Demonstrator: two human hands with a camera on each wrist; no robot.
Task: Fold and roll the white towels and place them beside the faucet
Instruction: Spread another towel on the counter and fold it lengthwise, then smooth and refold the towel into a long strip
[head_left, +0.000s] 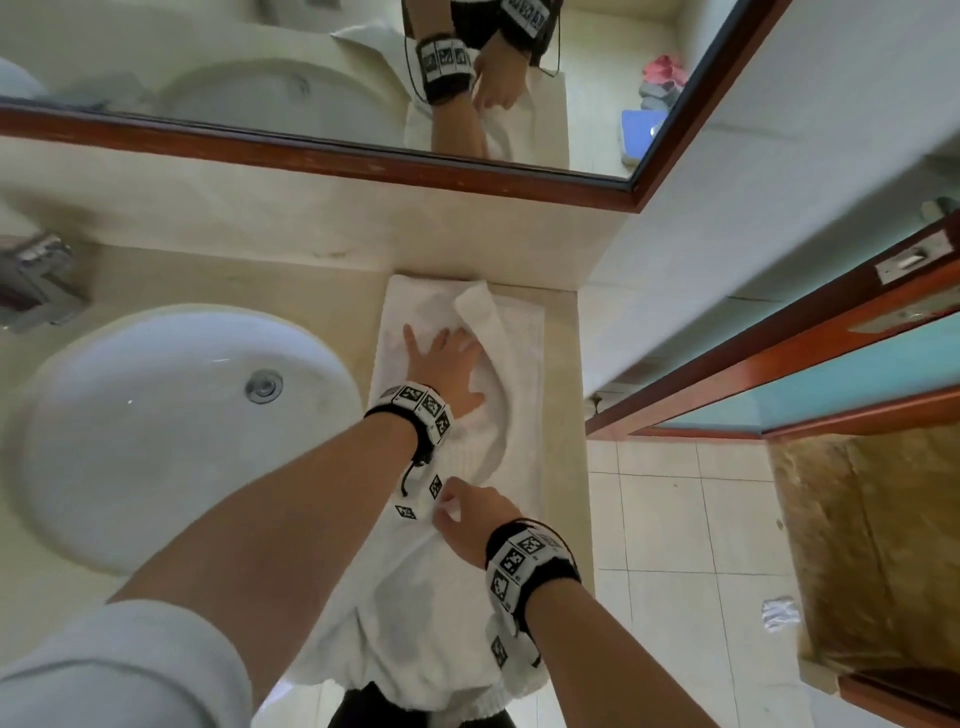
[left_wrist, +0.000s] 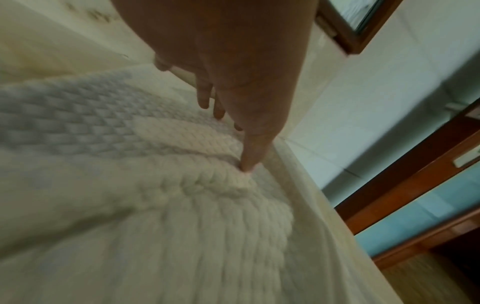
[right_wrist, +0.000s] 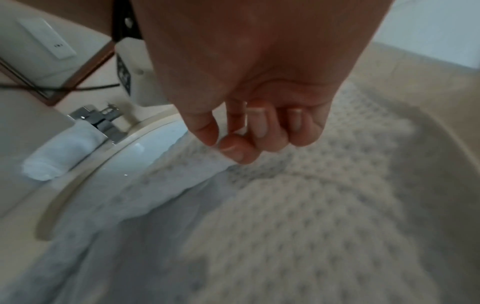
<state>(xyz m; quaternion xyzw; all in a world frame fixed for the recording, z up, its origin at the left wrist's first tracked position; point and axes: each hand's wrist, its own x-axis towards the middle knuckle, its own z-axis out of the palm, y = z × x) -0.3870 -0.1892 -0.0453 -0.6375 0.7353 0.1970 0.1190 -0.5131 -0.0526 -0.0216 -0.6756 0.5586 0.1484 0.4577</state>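
Note:
A white waffle-weave towel (head_left: 522, 338) lies lengthwise on the counter to the right of the sink, with its near end hanging over the front edge. One far corner is folded back. My left hand (head_left: 444, 364) lies flat on the towel (left_wrist: 155, 205) with its fingers (left_wrist: 246, 162) spread and pressing down. My right hand (head_left: 457, 506) pinches the towel's left edge (right_wrist: 182, 174) between thumb and forefinger (right_wrist: 233, 152), nearer to me. A rolled white towel (right_wrist: 59, 152) lies beside the chrome faucet (right_wrist: 96, 119), which stands at the far left (head_left: 36, 280).
The white oval sink (head_left: 130, 441) fills the counter left of the towel. A wood-framed mirror (head_left: 260, 78) hangs behind it. The counter ends just right of the towel (head_left: 582, 415), above a tiled floor (head_left: 675, 519) and a wooden door frame (head_left: 779, 364).

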